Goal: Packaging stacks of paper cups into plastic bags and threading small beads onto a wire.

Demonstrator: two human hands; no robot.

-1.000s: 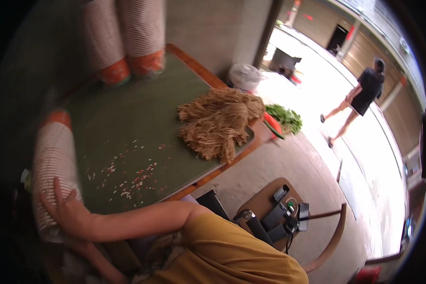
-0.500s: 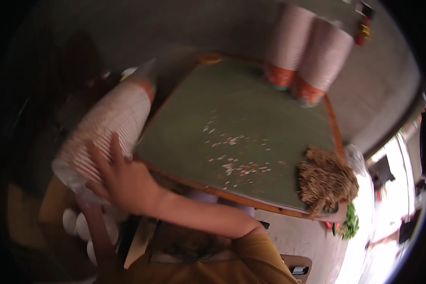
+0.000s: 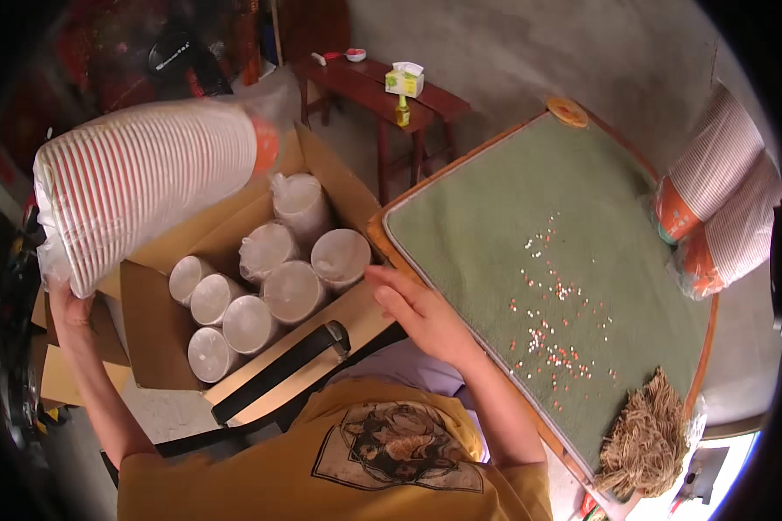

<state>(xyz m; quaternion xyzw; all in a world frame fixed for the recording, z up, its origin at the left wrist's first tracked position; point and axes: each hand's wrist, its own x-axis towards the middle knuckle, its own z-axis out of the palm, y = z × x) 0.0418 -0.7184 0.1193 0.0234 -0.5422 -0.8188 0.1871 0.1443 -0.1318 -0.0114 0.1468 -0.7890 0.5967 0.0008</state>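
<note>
A long nested stack of paper bowls (image 3: 152,169) in a clear plastic sleeve hangs tilted over the left side of a cardboard box. My left hand (image 3: 71,304) grips the sleeve at the stack's near-left end, its fingers partly hidden beneath. Upright wrapped stacks (image 3: 294,292), several of them with pale round tops showing, fill the cardboard box (image 3: 152,339). My right hand (image 3: 426,317) is empty, fingers apart, between the box and the table's edge.
Small white and red pieces lie scattered on the green table (image 3: 460,208), with a brown stringy bundle (image 3: 643,434) at its near corner. Two more wrapped bowl stacks (image 3: 717,165) stand at the right. Behind, a dark red bench (image 3: 365,82) bears a tissue box (image 3: 405,81) and a bottle (image 3: 402,111).
My view has swung left, bringing the box into sight. The right hand has left the bowl stack and moved toward the table's edge; the left hand has raised the stack at the left.
</note>
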